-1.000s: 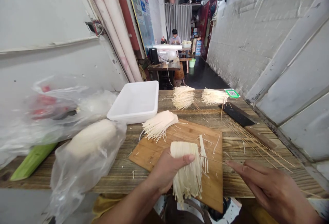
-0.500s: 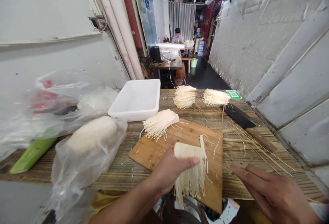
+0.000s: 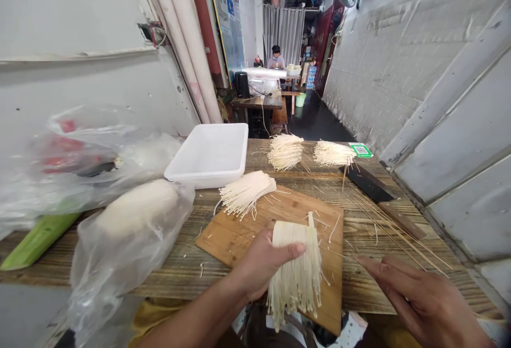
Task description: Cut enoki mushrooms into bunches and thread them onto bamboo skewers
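Note:
My left hand (image 3: 269,263) is closed around a flat bunch of enoki mushrooms (image 3: 293,276), thumb on top, the stems hanging toward me over the wooden cutting board (image 3: 239,239). My right hand (image 3: 419,289) pinches a thin bamboo skewer (image 3: 339,254) whose far end goes into the right side of that bunch. A few loose enoki strands (image 3: 333,228) lie on the board. Another enoki bunch (image 3: 247,191) rests on the board's far left corner.
Two more enoki bunches (image 3: 285,151) with skewers stand at the table's far edge. A cleaver (image 3: 369,185) and loose bamboo skewers (image 3: 399,225) lie on the right. To the left are a white plastic tub (image 3: 209,151), a bagged pale vegetable (image 3: 136,207) and a green stalk (image 3: 42,236).
The thin strip of enoki at the bunch's right side now sits flush against it, along the skewer. Both hands have hardly moved; the view has shifted slightly.

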Available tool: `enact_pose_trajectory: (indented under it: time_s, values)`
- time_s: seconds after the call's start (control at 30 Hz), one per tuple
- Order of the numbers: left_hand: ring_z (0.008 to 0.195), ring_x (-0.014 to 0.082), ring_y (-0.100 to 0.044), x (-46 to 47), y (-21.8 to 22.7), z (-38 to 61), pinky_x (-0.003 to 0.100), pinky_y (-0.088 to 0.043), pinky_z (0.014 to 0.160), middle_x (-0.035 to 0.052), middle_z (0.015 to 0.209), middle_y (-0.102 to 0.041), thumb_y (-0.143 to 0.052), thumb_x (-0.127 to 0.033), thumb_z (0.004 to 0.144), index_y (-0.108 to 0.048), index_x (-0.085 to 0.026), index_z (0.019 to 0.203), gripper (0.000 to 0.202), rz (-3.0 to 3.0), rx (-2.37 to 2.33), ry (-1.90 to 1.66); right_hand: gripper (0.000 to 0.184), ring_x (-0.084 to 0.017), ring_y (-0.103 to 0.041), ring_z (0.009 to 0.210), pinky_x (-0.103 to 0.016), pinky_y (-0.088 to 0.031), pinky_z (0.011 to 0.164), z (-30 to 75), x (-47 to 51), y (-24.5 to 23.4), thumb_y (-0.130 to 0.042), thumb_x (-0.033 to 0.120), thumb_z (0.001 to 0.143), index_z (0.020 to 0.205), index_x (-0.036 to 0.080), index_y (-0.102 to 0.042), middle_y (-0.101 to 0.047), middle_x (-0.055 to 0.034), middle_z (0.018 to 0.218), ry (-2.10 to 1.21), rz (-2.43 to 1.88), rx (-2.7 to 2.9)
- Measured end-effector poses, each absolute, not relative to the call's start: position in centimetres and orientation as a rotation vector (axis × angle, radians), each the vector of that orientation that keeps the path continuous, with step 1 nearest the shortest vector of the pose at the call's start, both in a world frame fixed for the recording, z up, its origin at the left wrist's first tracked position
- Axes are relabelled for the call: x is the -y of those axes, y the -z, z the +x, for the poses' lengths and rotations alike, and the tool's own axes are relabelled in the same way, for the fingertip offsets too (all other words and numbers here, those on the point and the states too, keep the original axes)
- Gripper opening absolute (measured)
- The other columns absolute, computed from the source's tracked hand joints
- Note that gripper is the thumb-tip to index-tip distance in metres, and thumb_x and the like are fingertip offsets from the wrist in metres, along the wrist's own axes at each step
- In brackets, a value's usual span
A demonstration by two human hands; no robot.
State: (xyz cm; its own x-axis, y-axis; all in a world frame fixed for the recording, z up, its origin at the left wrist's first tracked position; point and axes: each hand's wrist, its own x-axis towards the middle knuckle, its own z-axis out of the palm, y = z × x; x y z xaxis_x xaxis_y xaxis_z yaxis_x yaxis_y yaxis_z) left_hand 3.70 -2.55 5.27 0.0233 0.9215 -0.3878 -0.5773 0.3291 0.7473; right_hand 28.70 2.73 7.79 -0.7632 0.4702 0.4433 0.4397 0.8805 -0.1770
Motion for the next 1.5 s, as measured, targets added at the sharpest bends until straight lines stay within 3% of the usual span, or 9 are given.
enact_pose_trajectory:
  time_s: [0.17,0.37,0.57,0.73,0.93,1.23,1.5]
  values:
    - [0.089,0.0241,-0.068,2.7,-5.7,3.9,0.036,-0.051,0.082,0.0111,0.105,-0.072,-0.086,-0.026,0.056,-0.068,-0.014,0.099,0.048,0.471,-0.957,-1.234,0.034,-0.012,-0.065,0.057,-0.018,-0.049,0.047,28.6,-2.6,-8.1,-0.04,0.014,0.091,0.116,0.023,-0.061,-0.067,-0.0009,0.07,-0.181,-0.686,2.57]
    - [0.082,0.0223,-0.068,2.8,-5.7,3.9,0.035,-0.051,0.079,0.0098,0.1,-0.073,-0.087,-0.027,0.054,-0.071,-0.015,0.095,0.046,0.481,-0.952,-1.207,0.036,-0.013,-0.067,0.06,-0.019,-0.05,0.049,28.5,-3.0,-8.3,-0.041,0.013,0.09,0.117,0.026,-0.061,-0.068,-0.0007,0.072,-0.332,-0.677,2.584]
    - [0.081,0.0224,-0.068,2.7,-5.8,4.1,0.035,-0.051,0.079,0.0092,0.09,-0.074,-0.086,-0.028,0.054,-0.072,-0.014,0.09,0.041,0.497,-0.947,-1.195,0.037,-0.014,-0.07,0.074,-0.022,-0.057,0.06,28.5,-3.5,-7.6,-0.044,0.011,0.089,0.117,0.027,-0.062,-0.073,-0.0021,0.085,-0.455,-0.668,2.578]
    - [0.081,0.0209,-0.067,2.6,-6.3,4.0,0.033,-0.05,0.077,0.0089,0.094,-0.074,-0.085,-0.029,0.057,-0.072,-0.014,0.094,0.043,0.541,-0.942,-1.204,0.031,-0.015,-0.072,0.081,-0.023,-0.06,0.066,28.0,-3.9,-8.1,-0.048,0.014,0.088,0.11,0.025,-0.068,-0.075,-0.0027,0.095,-0.453,-0.684,2.501]
    - [0.069,0.017,-0.063,2.7,-5.9,3.3,0.027,-0.048,0.066,0.0058,0.077,-0.072,-0.08,-0.039,0.063,-0.074,-0.013,0.08,0.031,0.666,-1.068,-1.205,0.027,-0.015,-0.073,0.078,-0.022,-0.06,0.067,27.7,-3.9,-9.0,-0.051,0.019,0.089,0.103,0.028,-0.071,-0.076,-0.0002,0.092,-0.457,-0.69,2.412]
    - [0.059,0.0145,-0.06,2.9,-5.9,3.7,0.025,-0.045,0.059,0.0052,0.071,-0.071,-0.081,-0.044,0.059,-0.075,-0.014,0.08,0.037,0.648,-1.029,-1.082,0.039,-0.015,-0.071,0.088,-0.025,-0.059,0.072,27.5,-3.8,-9.3,-0.041,0.012,0.091,0.123,0.027,-0.059,-0.073,-0.0033,0.102,-0.542,-0.608,2.686]
    - [0.06,0.0149,-0.061,2.9,-6.0,3.8,0.026,-0.045,0.061,0.0054,0.07,-0.07,-0.083,-0.042,0.056,-0.075,-0.013,0.08,0.039,0.585,-1.0,-1.064,0.042,-0.015,-0.07,0.085,-0.027,-0.056,0.074,27.8,-3.7,-8.5,-0.039,0.012,0.093,0.127,0.029,-0.055,-0.073,-0.004,0.096,-0.665,-0.669,2.666]
